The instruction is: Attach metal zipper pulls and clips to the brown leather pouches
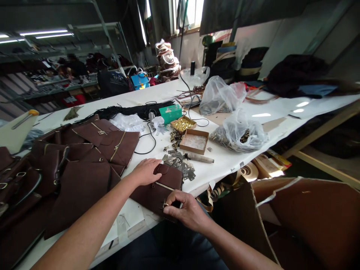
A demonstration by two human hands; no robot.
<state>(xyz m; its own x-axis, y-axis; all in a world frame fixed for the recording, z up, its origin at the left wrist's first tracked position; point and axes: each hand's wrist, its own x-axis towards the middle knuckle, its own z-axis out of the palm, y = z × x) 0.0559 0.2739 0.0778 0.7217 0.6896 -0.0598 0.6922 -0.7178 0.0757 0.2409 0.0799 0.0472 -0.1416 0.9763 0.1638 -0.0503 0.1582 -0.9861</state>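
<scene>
A dark brown leather panel (171, 176) with a metal zipper (164, 186) lies at the front edge of the white table. My left hand (147, 171) rests on its far left part, fingers stretched out flat. At the near right part, my right hand (184, 208) pinches a small metal fitting (165, 204) between thumb and index finger, against the leather. Whether the fitting is fixed to the panel is too small to tell. Just beyond the panel lie several flat metal plates (180, 162) in a loose pile.
More brown leather pieces (81, 180) cover the table's left side. Behind the plates are a cardboard tray (194, 141), a box of gold-coloured hardware (182, 123), a green box (170, 113) and plastic bags (239, 131). A rod-shaped tool (201, 158) lies nearby. A large open carton (309, 210) stands at right.
</scene>
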